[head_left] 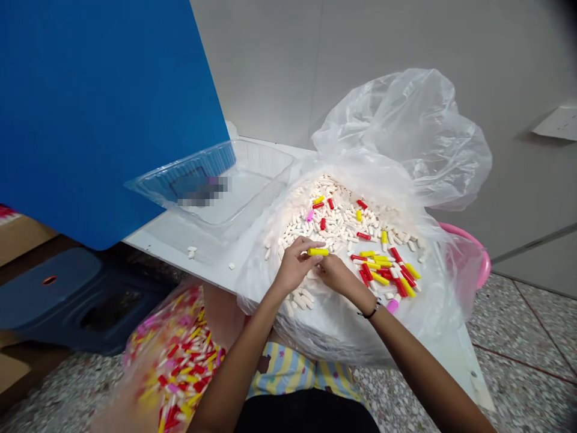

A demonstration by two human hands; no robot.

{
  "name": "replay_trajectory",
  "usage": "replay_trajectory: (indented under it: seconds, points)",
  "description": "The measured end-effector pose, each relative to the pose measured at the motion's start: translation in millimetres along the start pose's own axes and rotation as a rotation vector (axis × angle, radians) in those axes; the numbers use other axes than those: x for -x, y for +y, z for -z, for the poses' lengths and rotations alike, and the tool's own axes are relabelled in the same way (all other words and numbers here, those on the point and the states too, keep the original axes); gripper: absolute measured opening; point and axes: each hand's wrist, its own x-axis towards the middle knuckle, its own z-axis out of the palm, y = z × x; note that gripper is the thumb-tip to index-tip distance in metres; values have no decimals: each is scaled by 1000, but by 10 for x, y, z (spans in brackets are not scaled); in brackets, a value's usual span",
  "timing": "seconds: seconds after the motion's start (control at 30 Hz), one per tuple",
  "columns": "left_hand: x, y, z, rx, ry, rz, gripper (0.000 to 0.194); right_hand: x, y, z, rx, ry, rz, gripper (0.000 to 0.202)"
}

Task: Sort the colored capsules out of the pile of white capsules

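My left hand point(294, 263) is closed, pinching a small yellow plastic tube point(318, 252) between thumb and fingertips. Close beside it, my right hand point(337, 275) has its fingers curled together below the tube; what they hold, if anything, is hidden. Both hands are above a clear plastic bag point(333, 325) spread open on the table. In the bag, behind the hands, lies a heap of small white stick-like pieces point(336, 225) with a few coloured tubes among them. To the right of my right hand is a loose pile of red and yellow tubes point(383, 264), some with white ends.
A clear plastic tray point(252, 219) stands on the white table point(155, 234) at left. Below, a bag of coloured pieces point(189, 361) sits near a dark blue stool point(54, 282). A pink basin point(483, 264) shows at right. A blue panel point(99, 108) rises at left.
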Motion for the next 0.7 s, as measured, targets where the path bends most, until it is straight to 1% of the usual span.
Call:
replay_trajectory:
  seconds: [0.07,0.13,0.17,0.23,0.3,0.37,0.43,0.57,0.7]
  points:
    - [112,41,8,129,35,-35,27,30,-1,27,-17,25,-29,20]
    - [193,31,0,259,50,-33,36,81,-17,91,-101,77,-60,13]
    - [222,15,-8,321,45,-13,42,110,-31,137,-194,109,-86,9]
    - [266,-17,-28,388,32,39,55,170,-71,256,-475,175,-151,4]
    - [301,-31,-49,356,33,74,61,232,-129,400,-774,256,-206,12]
    - [333,-15,-73,266,22,87,55,298,-206,549,-966,328,-224,22]
    - [362,20,-107,188,16,100,43,360,-297,676,-1036,344,-202,27]
    - [391,81,-192,110,16,121,32,451,-441,816,-1059,287,-159,28]
    - [404,95,-231,126,-59,116,27,507,-448,837,-1059,348,-166,26]
